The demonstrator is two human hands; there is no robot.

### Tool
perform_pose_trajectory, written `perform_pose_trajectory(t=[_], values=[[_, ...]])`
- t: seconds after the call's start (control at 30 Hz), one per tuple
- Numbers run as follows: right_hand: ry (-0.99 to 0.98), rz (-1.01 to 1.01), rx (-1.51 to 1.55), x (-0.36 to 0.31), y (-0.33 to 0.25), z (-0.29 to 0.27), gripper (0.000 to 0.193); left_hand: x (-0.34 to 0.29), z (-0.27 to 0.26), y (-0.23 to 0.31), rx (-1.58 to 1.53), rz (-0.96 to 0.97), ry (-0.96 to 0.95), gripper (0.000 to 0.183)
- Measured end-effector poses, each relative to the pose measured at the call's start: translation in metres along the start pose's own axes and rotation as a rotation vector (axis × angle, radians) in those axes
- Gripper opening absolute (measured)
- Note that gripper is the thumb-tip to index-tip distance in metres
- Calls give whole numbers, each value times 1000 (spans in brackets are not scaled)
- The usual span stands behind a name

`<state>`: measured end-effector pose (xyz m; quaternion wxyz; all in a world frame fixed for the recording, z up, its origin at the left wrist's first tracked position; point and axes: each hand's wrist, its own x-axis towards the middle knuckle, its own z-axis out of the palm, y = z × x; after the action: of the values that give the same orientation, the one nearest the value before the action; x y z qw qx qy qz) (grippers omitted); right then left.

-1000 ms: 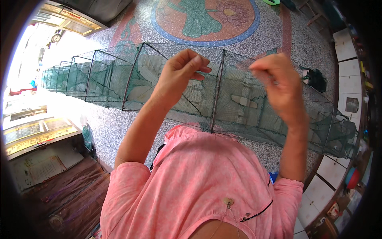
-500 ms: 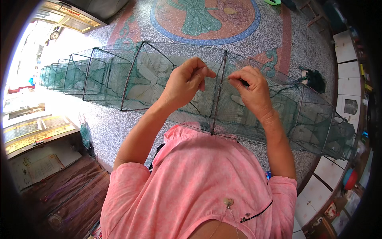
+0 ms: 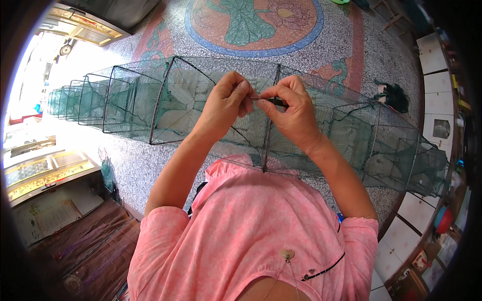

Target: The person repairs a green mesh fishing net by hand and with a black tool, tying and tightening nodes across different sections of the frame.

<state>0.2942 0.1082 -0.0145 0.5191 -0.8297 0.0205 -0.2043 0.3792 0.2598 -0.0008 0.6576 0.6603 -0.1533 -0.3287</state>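
Note:
A long collapsible fish trap (image 3: 133, 95) of green netting stretches across in front of me, held open by dark square wire frames. Over its middle, close to one upright frame rod (image 3: 268, 130), my hands meet. My right hand (image 3: 296, 113) pinches a slim dark tool (image 3: 277, 102), whose thin tip reaches toward the left fingers. Its exact kind is partly covered by the fingers. My left hand (image 3: 224, 103) is closed in a pinch beside that tip; what lies between its fingertips is too small to make out.
Speckled stone floor with a round flower inlay (image 3: 253, 25) lies beyond the trap. A dark green bundle of twine or netting (image 3: 395, 98) rests at the right. White cabinets (image 3: 438, 95) line the right side; a wooden panelled piece (image 3: 47, 173) stands at the left.
My right hand has moved left, bringing the dark tool up to the left fingertips. The gap between the hands has closed.

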Motion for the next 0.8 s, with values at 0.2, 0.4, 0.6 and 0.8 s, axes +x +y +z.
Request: perform_pose_trajectory(t=[0.2,0.4,0.6,0.8], values=[[53,-226,-293,6,-3,-2,15,-3,4,2,-11,11,17,18],[95,-239,34,17,-15,8,12,-3,13,-1,83,34,67,12],[96,-356,511,47,-61,-15,8,-9,28,-3,239,163,102,4],[336,-290,730,69,-95,-95,18,-11,35,-17,421,320,132,15]])
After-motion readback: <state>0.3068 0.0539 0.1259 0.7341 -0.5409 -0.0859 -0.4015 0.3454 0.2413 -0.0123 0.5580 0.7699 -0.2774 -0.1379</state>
